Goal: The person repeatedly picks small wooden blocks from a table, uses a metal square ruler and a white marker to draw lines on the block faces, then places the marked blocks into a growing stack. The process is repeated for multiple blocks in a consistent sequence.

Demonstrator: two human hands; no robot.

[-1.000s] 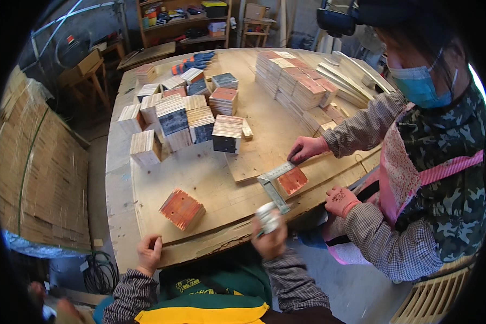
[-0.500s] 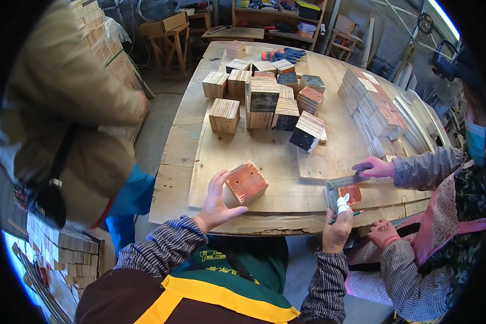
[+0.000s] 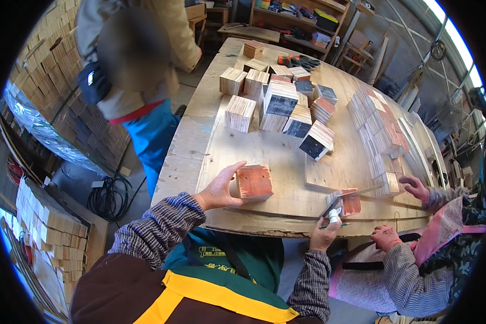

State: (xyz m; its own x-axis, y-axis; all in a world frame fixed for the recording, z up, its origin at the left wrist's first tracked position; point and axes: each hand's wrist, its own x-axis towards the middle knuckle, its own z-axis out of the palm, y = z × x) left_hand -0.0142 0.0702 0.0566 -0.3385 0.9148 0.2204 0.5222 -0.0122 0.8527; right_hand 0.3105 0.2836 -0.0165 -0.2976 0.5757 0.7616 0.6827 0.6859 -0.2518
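Observation:
My left hand (image 3: 218, 189) grips a wooden block (image 3: 255, 181) with a reddish top, its thumb at the near side and its fingers at the far side. In my right hand (image 3: 324, 234) is a metal square (image 3: 331, 207), its blade stretching to the right across a smaller red-topped piece (image 3: 352, 205). Something white, perhaps a wrapping, covers the right thumb (image 3: 335, 215). A thin green pencil (image 3: 341, 224) sticks out by the same hand. Part of the right hand's grip is hidden.
Layered wooden blocks (image 3: 275, 102) cluster on the plywood table (image 3: 186, 162). Another stack (image 3: 375, 121) stands right, beside long strips. A co-worker's hands (image 3: 414, 189) are at the right edge; another person (image 3: 146, 59) stands left. Dark gloves (image 3: 302, 61) lie at the back.
My left hand has closed in on the block. The co-worker's hand has come off the square's blade and moved right. The person at left has moved farther back. The view has shifted.

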